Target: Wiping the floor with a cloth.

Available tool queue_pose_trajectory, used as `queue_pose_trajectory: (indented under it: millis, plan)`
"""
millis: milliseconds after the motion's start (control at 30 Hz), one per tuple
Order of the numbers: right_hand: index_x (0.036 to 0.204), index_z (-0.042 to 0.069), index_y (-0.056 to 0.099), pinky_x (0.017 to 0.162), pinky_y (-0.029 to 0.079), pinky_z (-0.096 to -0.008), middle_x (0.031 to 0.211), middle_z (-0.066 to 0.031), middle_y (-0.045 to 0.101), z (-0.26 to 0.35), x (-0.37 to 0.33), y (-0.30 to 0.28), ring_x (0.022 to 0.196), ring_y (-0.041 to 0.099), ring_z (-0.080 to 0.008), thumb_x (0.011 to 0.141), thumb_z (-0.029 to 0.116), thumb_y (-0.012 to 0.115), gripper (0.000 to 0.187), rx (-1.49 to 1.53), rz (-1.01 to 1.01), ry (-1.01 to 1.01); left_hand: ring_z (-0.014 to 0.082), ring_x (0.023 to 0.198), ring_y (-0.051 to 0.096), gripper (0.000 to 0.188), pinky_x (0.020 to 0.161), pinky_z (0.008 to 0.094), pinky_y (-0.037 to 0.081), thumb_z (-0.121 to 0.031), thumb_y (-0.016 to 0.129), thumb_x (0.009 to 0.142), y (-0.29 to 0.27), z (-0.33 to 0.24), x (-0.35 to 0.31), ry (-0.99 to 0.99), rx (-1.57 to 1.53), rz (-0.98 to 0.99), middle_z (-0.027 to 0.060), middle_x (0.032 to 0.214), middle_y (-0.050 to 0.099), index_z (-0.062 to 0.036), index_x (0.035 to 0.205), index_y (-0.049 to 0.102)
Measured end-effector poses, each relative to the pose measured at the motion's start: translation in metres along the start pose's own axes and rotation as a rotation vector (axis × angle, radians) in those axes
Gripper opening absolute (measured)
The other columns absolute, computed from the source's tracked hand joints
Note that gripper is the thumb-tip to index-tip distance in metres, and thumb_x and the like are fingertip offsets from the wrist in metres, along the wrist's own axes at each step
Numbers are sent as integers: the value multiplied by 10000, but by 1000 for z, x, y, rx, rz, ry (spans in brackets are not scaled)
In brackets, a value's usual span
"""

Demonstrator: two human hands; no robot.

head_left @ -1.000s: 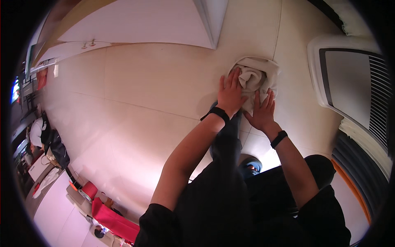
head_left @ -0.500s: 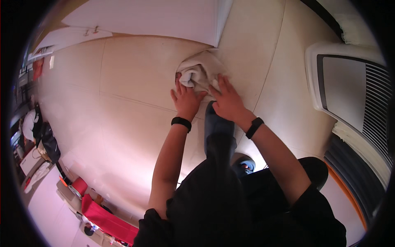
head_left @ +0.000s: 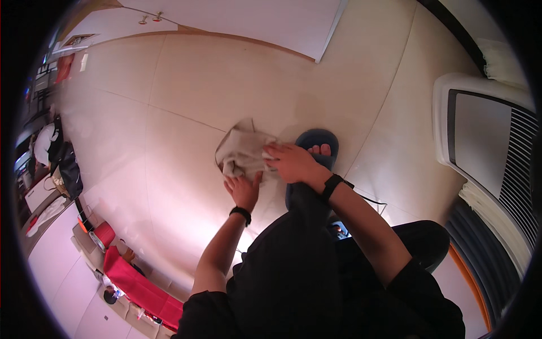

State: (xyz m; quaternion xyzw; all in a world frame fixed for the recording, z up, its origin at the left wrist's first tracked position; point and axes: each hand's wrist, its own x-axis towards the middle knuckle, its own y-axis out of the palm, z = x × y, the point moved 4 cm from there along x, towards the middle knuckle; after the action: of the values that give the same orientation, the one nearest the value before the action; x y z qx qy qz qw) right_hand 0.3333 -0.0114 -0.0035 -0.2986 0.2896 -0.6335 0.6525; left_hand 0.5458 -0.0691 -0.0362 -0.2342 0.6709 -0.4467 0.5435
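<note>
Head view: crumpled beige cloth (head_left: 244, 148) on pale floor (head_left: 186, 161), left of dark blue slipper (head_left: 317, 137). Left hand (head_left: 244, 194) at cloth's near edge, grip spread, thumb apart from fingers. Right hand (head_left: 294, 164) touching cloth's right edge; whether grip pinches it, cannot tell.

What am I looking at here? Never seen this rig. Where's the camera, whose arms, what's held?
No robot here: these are a person's bare left hand and right hand, seen from above. The view comes from the left of two fisheye cameras worn on the head, so straight edges bend near the rim. Below is a pale floor. Both hands are at a crumpled beige cloth: right fingers at its right edge, left fingers at its near edge. Whether they grip or only press it isn't clear. Beside it is the wearer's foot in a blue slipper.
</note>
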Motion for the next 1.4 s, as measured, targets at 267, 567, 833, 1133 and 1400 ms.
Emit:
queue_pose_trajectory:
  millis: [267,567,833,1133,1400]
  plan:
    - [1037,124,740,1038,387,-363,1360,-34,563,41,-26,31,1299,487,-179,776,276,622,324,6,507,-142,538,1407,178,1051,1146,635,99,-733,458,866,76,50,-91,-9,46,26,397,1480,240,135,1421,253]
    - [880,127,775,1111,293,-447,1343,-45,579,32,-18,16,1275,496,-185,729,314,652,270,-49,222,140,571,1407,133,1024,1155,640,47,-648,584,813,58,-22,-51,190,77,14,414,1458,269,165,1376,317]
    - [991,100,752,1148,244,-491,1421,-67,498,21,-27,16,1356,420,-217,695,370,705,404,-104,89,235,569,1404,134,940,1152,642,66,-488,626,830,32,-37,-26,316,164,27,398,1484,214,123,1426,231]
    - [1007,113,750,1156,244,-478,1435,-42,485,22,-31,3,1378,402,-213,680,383,725,425,-36,56,210,579,1405,98,1132,1155,632,18,-659,633,750,34,-32,-22,321,100,-107,433,1490,142,134,1428,193]
    - [1054,113,732,1176,185,-503,1466,-64,468,2,-46,-15,1373,409,-228,788,332,634,357,-141,-77,368,569,1423,69,1011,1145,640,-13,-641,537,840,19,-83,-2,237,161,4,407,1514,153,131,1430,256]
